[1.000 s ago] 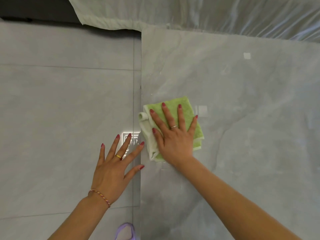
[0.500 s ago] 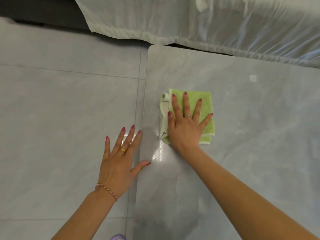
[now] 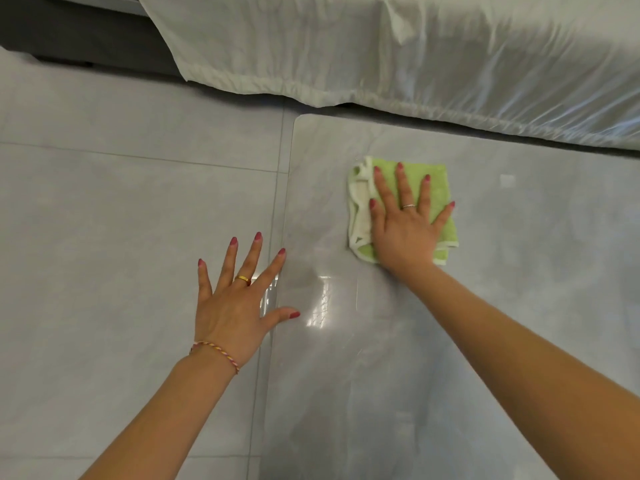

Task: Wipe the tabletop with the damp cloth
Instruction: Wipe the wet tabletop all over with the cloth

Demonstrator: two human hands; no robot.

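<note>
Across the upper frame, a white sheet [image 3: 415, 57] is hanging just beyond the grey desk [image 3: 450, 341]. Near the desk's far left corner, the green cloth [image 3: 438, 188] is lying folded and flat. The right hand [image 3: 403, 226] is pressing it down, fingers [image 3: 401, 185] fully spread, gripping nothing. The left hand [image 3: 232, 306] is resting splayed at the desk's left edge, holding nothing.

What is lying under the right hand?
A folded green and white cloth lies flat under the right hand on the glossy grey tabletop. Its middle is covered.
</note>
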